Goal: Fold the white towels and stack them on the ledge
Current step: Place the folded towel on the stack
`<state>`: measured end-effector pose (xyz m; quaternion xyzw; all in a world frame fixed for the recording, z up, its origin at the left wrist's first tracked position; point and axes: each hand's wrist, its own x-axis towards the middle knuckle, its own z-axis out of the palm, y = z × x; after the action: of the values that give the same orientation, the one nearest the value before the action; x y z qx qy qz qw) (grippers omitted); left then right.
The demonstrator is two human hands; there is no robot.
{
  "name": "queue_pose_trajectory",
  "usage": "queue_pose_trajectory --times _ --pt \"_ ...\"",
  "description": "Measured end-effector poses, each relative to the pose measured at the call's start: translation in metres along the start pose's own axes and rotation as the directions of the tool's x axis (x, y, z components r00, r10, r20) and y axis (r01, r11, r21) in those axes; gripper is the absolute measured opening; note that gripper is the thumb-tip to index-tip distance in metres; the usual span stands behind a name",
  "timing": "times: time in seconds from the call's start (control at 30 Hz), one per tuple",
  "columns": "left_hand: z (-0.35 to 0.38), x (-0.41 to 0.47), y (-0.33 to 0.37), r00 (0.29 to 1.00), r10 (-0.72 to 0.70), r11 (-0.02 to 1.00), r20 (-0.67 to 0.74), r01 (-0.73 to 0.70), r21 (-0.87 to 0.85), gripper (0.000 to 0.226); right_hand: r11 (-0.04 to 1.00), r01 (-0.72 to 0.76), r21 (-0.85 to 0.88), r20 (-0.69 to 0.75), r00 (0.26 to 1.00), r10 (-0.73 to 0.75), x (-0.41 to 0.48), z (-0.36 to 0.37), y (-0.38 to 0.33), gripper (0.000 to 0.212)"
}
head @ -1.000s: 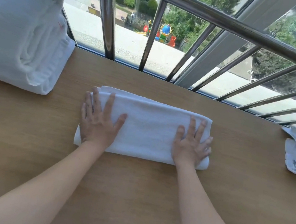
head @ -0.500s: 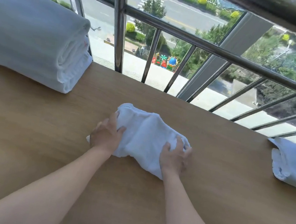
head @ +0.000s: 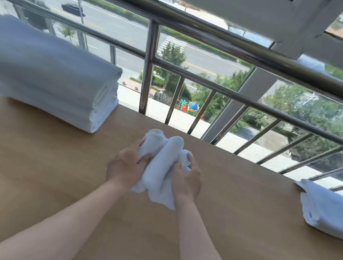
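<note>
A small white towel (head: 162,164) is bunched up between both hands, lifted a little above the wooden ledge (head: 49,167). My left hand (head: 126,165) grips its left side, fingers curled into the cloth. My right hand (head: 187,180) grips its right side the same way. A loose corner of the towel hangs down between my wrists. At the far left of the ledge lies a stack of folded white towels (head: 51,80). Another white towel (head: 332,211) lies at the right edge, partly cut off by the frame.
A steel railing (head: 148,70) with upright and slanted bars runs along the far edge of the ledge, with a window frame (head: 261,12) above and a street far below.
The towel lay flat and folded under my flat palms a second ago. Both hands have since drawn together, gathered it into a bunch and raised it. My view has tilted upward.
</note>
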<state>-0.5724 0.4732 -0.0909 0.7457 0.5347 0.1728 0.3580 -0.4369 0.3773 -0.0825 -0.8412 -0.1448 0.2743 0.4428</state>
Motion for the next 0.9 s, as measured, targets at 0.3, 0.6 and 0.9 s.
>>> queue_pose_trajectory --times 0.3,0.6,0.9 --pt "-0.137 0.080 -0.007 0.967 0.195 0.967 -0.166 -0.217 -0.130 0.044 0.974 0.203 0.096 -0.227 0.958 -0.177 -0.024 0.086 -0.152 0.034" --pt "-0.297 0.187 -0.054 0.899 0.269 0.936 -0.346 -0.329 -0.125 0.045 0.931 0.354 0.089 -0.287 0.904 -0.317 -0.039 0.216 -0.291 0.046" --pt "-0.401 0.291 -0.147 0.919 0.203 0.979 -0.338 -0.199 0.046 0.046 0.945 0.298 -0.133 -0.253 0.912 -0.323 -0.005 0.281 -0.315 0.048"
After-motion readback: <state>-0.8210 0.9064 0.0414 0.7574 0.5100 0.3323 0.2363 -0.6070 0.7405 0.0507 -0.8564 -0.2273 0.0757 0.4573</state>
